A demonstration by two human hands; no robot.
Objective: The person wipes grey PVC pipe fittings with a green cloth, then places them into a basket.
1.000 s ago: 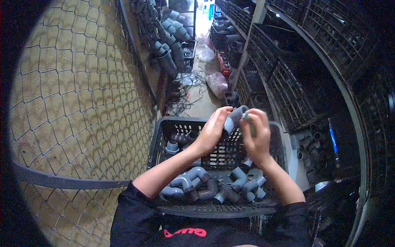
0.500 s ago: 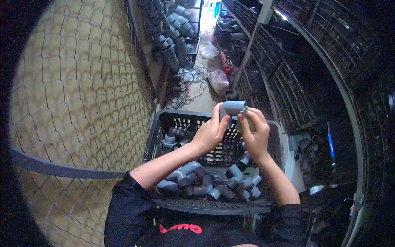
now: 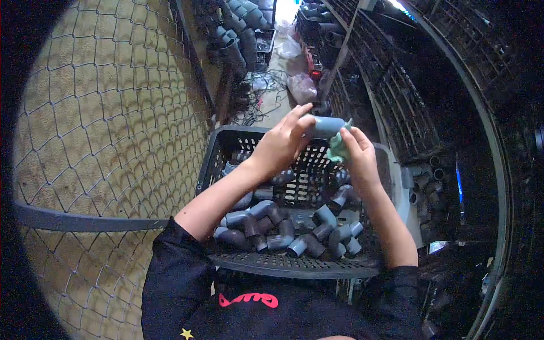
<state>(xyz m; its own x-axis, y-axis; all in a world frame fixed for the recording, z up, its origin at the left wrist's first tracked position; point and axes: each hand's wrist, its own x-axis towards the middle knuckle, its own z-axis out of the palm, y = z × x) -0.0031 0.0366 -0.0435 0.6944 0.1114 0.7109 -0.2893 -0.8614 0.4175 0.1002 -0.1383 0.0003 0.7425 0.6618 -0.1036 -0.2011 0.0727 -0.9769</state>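
Observation:
Above a black plastic crate (image 3: 294, 266), my left hand (image 3: 284, 139) is wrapped around a grey pipe elbow (image 3: 330, 126); one end of the elbow is hidden behind the fingers. My right hand (image 3: 360, 153) pinches a pale green cloth (image 3: 338, 148) against the elbow's right-hand opening. Part of the cloth hangs below the fingers, and a small tip shows at the rim. Lying loose in the crate beneath both forearms are several more grey elbows (image 3: 263, 211) and other pipe fittings, some partly hidden by my left arm.
Chain-link mesh (image 3: 113, 130) runs along the left side. Dark racks (image 3: 391, 96) stand on the right, with more fittings (image 3: 422, 184) below them. Ahead, plastic bags (image 3: 301, 88) and tangled black strips (image 3: 258, 105) lie on the aisle floor beside stacked grey pipes (image 3: 243, 34).
The elbow has turned in my left hand, and both hands have risen slightly in view. More of the green cloth now shows under my right fingers. The view has tipped a little downward.

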